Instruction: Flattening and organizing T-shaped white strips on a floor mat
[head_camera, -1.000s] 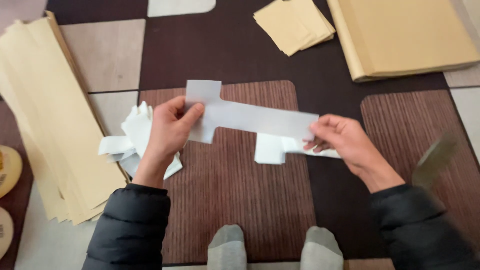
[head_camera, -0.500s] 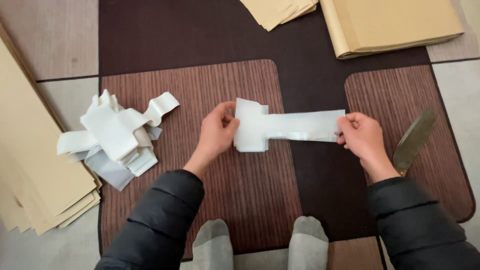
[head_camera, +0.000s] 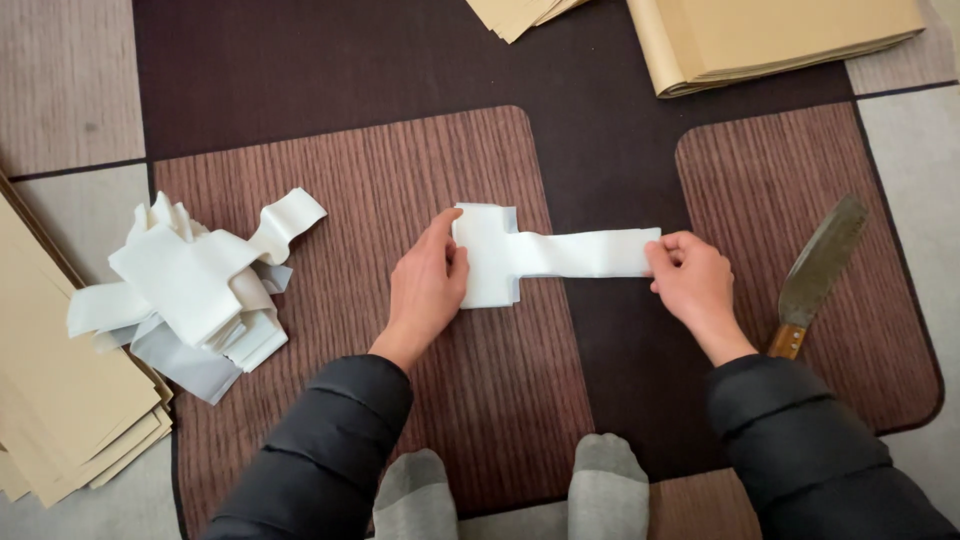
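Left grip (head_camera: 428, 285): fingers pressed down on the wide folded end of a white paper strip (head_camera: 555, 255), thumb on the paper's near edge — pinning it flat, not clenched around it. Right grip (head_camera: 692, 275): thumb and fingertips pinched on the strip's narrow far end. Strip is stretched straight between the 2 hands, lying flat on the floor mat (head_camera: 350, 150), across the dark band where 2 brown ribbed patches meet.

Strip shape: broad, roughly square block at the left end, narrower band running right. Looks layered at the left end; how many layers, cannot tell.

Around it:
- Loose heap of white paper strips (head_camera: 195, 285) on the left ribbed patch, well apart from the left hand. 1 strip curls up and out toward the top right of the heap.
- Stack of tan paper sheets (head_camera: 60, 400) at the left edge, fanned slightly, just beside the heap.
- Thick folded tan stack (head_camera: 780, 40) at the top right, plus a smaller tan bundle (head_camera: 515, 12) at the top edge, both cut off by the frame.
- Knife (head_camera: 815, 275) with a wooden handle and a broad dull blade on the right ribbed patch, near the right wrist, not touched — blade pointing away from the person.

Both sleeves are dark and padded. 2 grey-socked feet (head_camera: 510, 495) show at the bottom edge between the arms.
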